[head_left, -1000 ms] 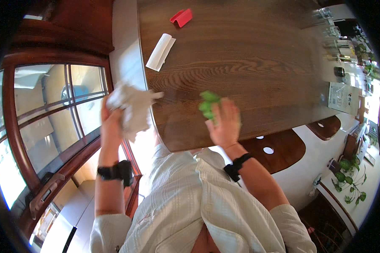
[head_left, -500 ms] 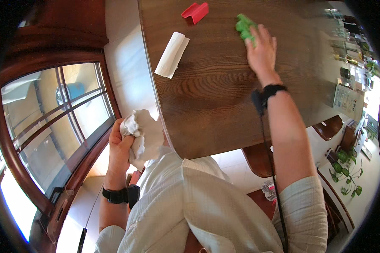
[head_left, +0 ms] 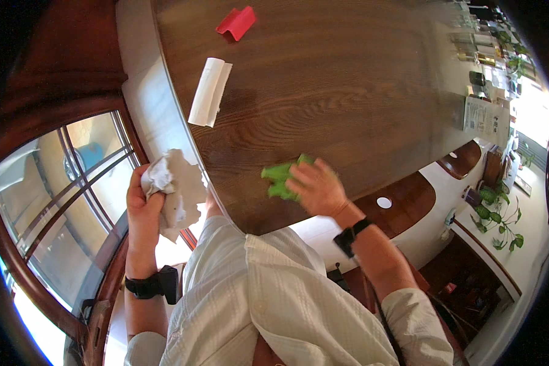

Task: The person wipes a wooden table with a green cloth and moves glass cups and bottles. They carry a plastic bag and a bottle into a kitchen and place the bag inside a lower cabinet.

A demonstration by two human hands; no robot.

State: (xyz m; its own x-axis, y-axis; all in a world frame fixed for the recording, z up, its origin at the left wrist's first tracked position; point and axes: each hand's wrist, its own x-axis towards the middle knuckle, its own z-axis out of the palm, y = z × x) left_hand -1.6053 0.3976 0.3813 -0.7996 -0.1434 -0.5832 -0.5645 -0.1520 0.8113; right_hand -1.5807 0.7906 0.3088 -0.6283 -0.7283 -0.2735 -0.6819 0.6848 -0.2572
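My right hand (head_left: pixel 319 188) is over the wooden table (head_left: pixel 323 110) near its front edge, its fingers on a bunched green cloth (head_left: pixel 280 177). The hand and cloth are a little blurred. Beyond the table's left edge, my left hand (head_left: pixel 145 198) is closed around a crumpled white paper towel (head_left: pixel 180 189), part of which hangs loose. A roll of white paper towel (head_left: pixel 207 91) lies on the left part of the table. Farther back is a red, bent, channel-shaped piece (head_left: pixel 236 24).
A glass-paned window with a dark red frame (head_left: pixel 79 165) stands to my left. Brown chairs (head_left: pixel 402 204) are tucked along the right side of the table. Several jars and a newspaper (head_left: pixel 485 119) sit at the far right, with a leafy plant (head_left: pixel 497 210) nearby.
My right hand has drawn the green cloth from the far part of the table toward me and to the left. The left hand still holds the paper towel. The view has shifted.
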